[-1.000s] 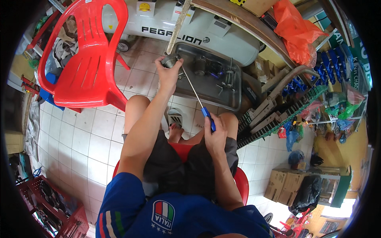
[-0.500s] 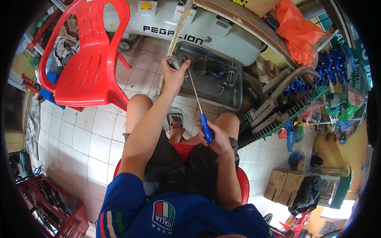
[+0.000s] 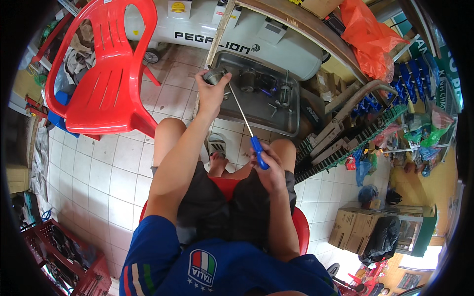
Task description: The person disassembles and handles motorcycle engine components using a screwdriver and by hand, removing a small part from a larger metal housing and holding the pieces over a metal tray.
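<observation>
My left hand grips a round dark metal part above the near left area of a steel tray. My right hand, over my right thigh, is wrapped round the blue handle of a long screwdriver. Its thin shaft runs up and left to the metal part; whether the tip touches it is hard to tell. In the tray lie a dark cylindrical housing, a puller-like tool and small pieces.
A red plastic chair stands at left, a large white tank behind the tray. At right lean dark ribbed frames; hanging bags and cardboard boxes lie beyond. A red tool cart is at lower left.
My right fingers have shifted around the screwdriver's handle. My left hand, still on the metal part, moved slightly right, then back up and left.
</observation>
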### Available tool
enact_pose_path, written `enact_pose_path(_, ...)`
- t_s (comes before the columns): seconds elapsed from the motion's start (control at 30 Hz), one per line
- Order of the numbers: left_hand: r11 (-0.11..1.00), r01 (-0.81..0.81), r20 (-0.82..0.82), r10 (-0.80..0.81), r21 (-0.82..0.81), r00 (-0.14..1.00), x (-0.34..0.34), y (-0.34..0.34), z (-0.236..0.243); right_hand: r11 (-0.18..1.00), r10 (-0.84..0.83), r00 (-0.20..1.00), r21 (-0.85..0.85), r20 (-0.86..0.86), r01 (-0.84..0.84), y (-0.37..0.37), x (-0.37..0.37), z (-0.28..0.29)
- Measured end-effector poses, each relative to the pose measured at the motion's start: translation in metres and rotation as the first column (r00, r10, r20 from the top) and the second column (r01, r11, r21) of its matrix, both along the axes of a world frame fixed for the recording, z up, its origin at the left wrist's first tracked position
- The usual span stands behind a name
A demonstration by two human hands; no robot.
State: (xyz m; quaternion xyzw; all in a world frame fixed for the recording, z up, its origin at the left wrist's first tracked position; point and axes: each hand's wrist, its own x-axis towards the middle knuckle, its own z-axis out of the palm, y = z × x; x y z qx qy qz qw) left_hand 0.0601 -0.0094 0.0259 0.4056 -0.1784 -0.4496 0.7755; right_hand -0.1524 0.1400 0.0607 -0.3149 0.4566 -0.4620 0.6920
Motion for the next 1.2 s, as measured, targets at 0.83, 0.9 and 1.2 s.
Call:
enact_pose_path(0.83, 0.997, -0.041, 0.042, 0.044, -0.067, 0.998, 0.008, -0.001, 0.004, 0.965, 0.199, 0.863, 0.059, 0.465, -0.254, 0.005, -0.016, -0.022)
enact_pose_path(0.9, 0.998, -0.05, 0.119, 0.053, -0.03, 0.991, 0.015, -0.003, -0.001, 0.995, 0.069, 0.981, 0.056, 0.183, -0.08, 0.007, -0.009, -0.016)
enact_pose_path(1.2, 0.998, -0.053, 0.001, 0.053, -0.016, 0.999, 0.006, 0.006, 0.017, 0.994, -0.101, 0.995, -0.049, -0.027, 0.1, -0.001, 0.001, -0.018)
